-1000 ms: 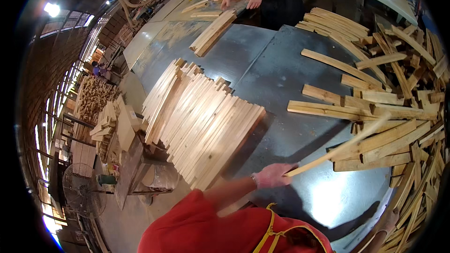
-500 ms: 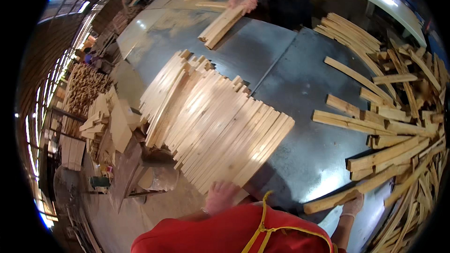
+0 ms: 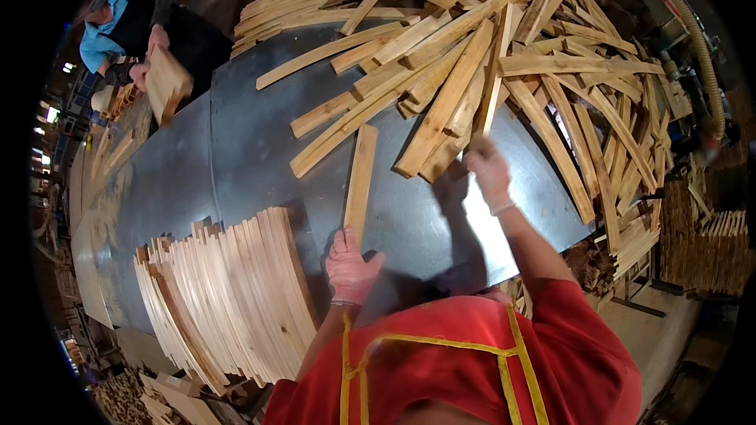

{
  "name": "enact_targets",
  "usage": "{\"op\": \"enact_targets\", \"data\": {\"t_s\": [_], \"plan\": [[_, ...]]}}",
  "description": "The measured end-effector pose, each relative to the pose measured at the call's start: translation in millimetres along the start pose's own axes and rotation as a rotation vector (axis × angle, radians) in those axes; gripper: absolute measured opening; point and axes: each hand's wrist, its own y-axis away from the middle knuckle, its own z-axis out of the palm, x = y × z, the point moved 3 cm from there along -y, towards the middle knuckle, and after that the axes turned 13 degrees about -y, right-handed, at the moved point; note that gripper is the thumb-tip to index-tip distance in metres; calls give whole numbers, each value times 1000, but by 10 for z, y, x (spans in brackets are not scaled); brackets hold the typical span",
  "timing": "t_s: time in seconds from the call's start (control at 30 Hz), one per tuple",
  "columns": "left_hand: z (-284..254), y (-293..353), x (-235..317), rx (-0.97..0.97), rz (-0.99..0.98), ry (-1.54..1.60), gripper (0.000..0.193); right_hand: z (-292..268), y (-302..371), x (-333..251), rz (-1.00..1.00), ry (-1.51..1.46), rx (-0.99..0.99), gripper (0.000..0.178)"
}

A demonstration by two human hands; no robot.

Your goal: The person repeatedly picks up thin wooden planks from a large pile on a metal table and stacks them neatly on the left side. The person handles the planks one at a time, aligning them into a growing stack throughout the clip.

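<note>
My left hand (image 3: 352, 269), in a pale pinkish glove, grips the near end of a wooden strip (image 3: 361, 181). The strip lies lengthwise on the dark metal table (image 3: 260, 157), pointing away from me. Farther to the right, my gloved right hand (image 3: 490, 177) is closed around the near end of another narrow strip (image 3: 496, 83) in the loose pile; motion blurs its fingers a little. Just left of my left hand, a row of pale, smooth strips (image 3: 236, 291) lies side by side.
A large jumbled heap of wooden strips (image 3: 543, 55) covers the far and right side of the table. At the far left, a person (image 3: 126, 24) in a blue shirt holds some boards (image 3: 167, 83). A ribbed hose (image 3: 697, 39) hangs at the right.
The view has swung right toward the heap. My left hand has gone from the row's near end to a single strip. My right hand has left the strip it held and reached another.
</note>
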Motion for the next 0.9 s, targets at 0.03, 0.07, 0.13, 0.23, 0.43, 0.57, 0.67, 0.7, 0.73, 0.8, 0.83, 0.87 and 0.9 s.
{"op": "enact_targets", "data": {"t_s": [0.03,0.07,0.13,0.23,0.43,0.57,0.67,0.7,0.73,0.8,0.83,0.87,0.9], "plan": [[118,-6,3,101,-44,-10,97,-203,-277,-155,-155,350,239,63],[246,-63,-18,158,-6,19,94,-490,-516,-140,-447,421,341,65],[461,-102,-180,270,20,71,88,-622,-878,-225,-204,251,191,72],[379,-189,-136,254,10,28,78,-389,-1045,-159,-174,179,149,90],[209,-122,-140,-231,-211,1175,62,-90,-623,144,6,-279,148,100],[89,338,162,-466,-191,1882,61,26,377,-89,150,-671,-181,95],[234,482,109,-407,-153,1610,63,24,1184,199,367,-487,-491,76],[366,535,6,-388,-144,1472,65,35,1305,382,394,-283,-634,67],[449,569,-132,-160,-119,1173,63,71,1393,510,409,-77,-766,58],[566,773,-328,250,-107,551,61,187,1478,612,561,-312,-606,45],[563,859,-446,310,-112,389,62,232,1502,700,631,-427,-500,39],[480,970,-615,364,-108,226,63,208,1418,857,700,-510,-443,31],[424,1124,-766,416,-107,64,65,228,1319,983,704,-614,-344,31]]}}
